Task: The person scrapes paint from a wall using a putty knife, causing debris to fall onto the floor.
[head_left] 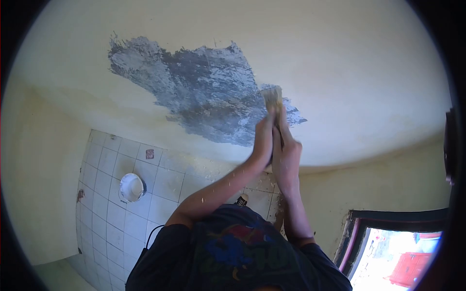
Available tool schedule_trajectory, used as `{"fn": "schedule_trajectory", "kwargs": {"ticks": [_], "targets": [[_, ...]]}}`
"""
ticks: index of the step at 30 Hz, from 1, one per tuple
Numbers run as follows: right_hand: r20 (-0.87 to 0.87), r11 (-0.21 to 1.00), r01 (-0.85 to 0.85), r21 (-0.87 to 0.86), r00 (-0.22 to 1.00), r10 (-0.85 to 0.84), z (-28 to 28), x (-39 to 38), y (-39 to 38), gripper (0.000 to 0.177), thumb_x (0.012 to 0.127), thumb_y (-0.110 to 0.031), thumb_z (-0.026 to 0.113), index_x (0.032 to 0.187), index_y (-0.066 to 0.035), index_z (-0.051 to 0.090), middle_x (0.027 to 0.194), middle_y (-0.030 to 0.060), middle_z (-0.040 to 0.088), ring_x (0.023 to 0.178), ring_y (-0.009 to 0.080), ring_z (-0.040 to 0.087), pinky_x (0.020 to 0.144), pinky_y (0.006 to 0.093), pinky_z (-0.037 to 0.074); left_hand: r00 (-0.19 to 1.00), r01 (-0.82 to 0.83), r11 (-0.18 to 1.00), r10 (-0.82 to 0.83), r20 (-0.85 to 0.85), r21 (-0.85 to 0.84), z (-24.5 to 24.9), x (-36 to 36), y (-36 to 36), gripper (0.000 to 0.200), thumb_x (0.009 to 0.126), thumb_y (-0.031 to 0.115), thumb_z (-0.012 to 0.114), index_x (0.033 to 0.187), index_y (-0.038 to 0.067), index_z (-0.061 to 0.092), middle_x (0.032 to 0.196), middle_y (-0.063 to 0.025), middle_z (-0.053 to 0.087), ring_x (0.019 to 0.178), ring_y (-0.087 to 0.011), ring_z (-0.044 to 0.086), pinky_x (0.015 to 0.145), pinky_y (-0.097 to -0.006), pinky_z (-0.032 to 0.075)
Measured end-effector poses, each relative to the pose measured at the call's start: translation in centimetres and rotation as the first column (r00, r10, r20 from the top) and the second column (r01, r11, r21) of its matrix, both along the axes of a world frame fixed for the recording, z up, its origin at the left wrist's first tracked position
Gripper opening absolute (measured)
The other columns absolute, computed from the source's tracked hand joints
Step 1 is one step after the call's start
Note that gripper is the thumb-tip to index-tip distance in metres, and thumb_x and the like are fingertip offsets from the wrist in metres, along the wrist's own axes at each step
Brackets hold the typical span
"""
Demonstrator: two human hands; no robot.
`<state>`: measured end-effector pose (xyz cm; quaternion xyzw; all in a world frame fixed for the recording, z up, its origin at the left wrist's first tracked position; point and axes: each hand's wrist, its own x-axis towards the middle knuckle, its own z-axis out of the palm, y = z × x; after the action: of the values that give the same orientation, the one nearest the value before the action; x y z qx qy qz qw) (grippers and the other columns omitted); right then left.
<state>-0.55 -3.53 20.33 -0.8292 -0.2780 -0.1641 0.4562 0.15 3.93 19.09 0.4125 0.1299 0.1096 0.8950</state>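
Observation:
A scraper (272, 96) with a flat, pale-smeared blade is pressed to the cream wall, at the right part of a bare grey patch (208, 89) with ragged edges. My left hand (263, 139) is closed around its handle from the left side. From the right, my right hand (290, 153) grips the same handle, fingers reaching up toward the blade. Most of the handle is hidden between my two hands. Streaks of whitish paint remain across the grey patch. Small pale flakes show in front of my left forearm.
A white bucket (132, 187) stands on the tiled floor (114, 235) at the left. Pale debris (204, 167) lies along the wall's foot. A dark-framed opening (352, 237) at the lower right lets in bright light. A dark object (449, 145) is at the right edge.

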Motion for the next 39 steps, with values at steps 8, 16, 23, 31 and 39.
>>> {"fn": "schedule_trajectory", "kwargs": {"ticks": [8, 16, 23, 31, 39], "targets": [[-0.157, 0.999, 0.038, -0.035, 0.987, -0.043, 0.4, -0.8, 0.4, 0.05, 0.096, -0.004, 0.048, 0.144, -0.012, 0.038, 0.069, 0.0233, 0.056, 0.055, 0.0255, 0.058, 0.056, 0.0287, 0.046, 1.0, 0.014, 0.999, -0.014, 0.005, -0.037, 0.0, -0.2, -0.1, 0.043, 0.101, 0.048, 0.039, 0.085, 0.01, 0.052, 0.074, 0.0009, 0.05, 0.065, -0.0071, 0.047, 0.056, -0.0253, 0.041], [-0.096, 0.995, 0.001, -0.096, 0.995, -0.01, 0.5, -1.2, -0.4, 0.053, 0.095, -0.005, 0.049, 0.146, -0.013, 0.035, 0.08, 0.0263, 0.062, 0.067, 0.0345, 0.065, 0.062, 0.0374, 0.05, 0.999, 0.01, 0.998, -0.007, 0.044, -0.062, -0.9, 0.2, 0.3, 0.042, 0.101, 0.048, 0.038, 0.088, 0.011, 0.054, 0.071, 0.0013, 0.05, 0.062, -0.0079, 0.05, 0.054, -0.0254, 0.041], [-0.191, 0.977, -0.007, -0.212, 0.981, -0.034, 2.0, -1.3, 0.4, 0.051, 0.096, -0.007, 0.046, 0.146, -0.009, 0.034, 0.07, 0.0228, 0.06, 0.063, 0.0338, 0.063, 0.057, 0.0415, 0.047, 0.996, 0.078, 0.981, -0.086, -0.036, -0.175, 0.1, -0.3, 0.9, 0.042, 0.099, 0.05, 0.04, 0.088, 0.012, 0.054, 0.071, 0.0007, 0.053, 0.061, -0.0097, 0.052, 0.055, -0.026, 0.044], [-0.189, 0.992, -0.016, -0.125, 0.982, -0.008, 1.1, -1.2, 0.5, 0.051, 0.097, -0.006, 0.045, 0.146, -0.009, 0.032, 0.076, 0.0272, 0.061, 0.067, 0.0367, 0.064, 0.061, 0.0382, 0.049, 0.997, 0.083, 0.978, -0.082, 0.014, -0.193, -0.4, -0.7, 1.0, 0.042, 0.099, 0.049, 0.043, 0.088, 0.01, 0.053, 0.074, 0.0002, 0.052, 0.063, -0.0084, 0.051, 0.055, -0.0262, 0.043], [-0.205, 1.0, 0.007, 0.007, 0.979, -0.006, 1.6, -0.5, 0.5, 0.053, 0.097, -0.002, 0.044, 0.147, -0.01, 0.031, 0.076, 0.0257, 0.06, 0.065, 0.0236, 0.065, 0.061, 0.0247, 0.044, 0.999, 0.033, 0.999, -0.033, 0.038, 0.019, 0.6, 0.3, 0.8, 0.044, 0.1, 0.046, 0.044, 0.084, 0.007, 0.055, 0.072, -0.0006, 0.051, 0.063, -0.0085, 0.049, 0.056, -0.0266, 0.042]]}}
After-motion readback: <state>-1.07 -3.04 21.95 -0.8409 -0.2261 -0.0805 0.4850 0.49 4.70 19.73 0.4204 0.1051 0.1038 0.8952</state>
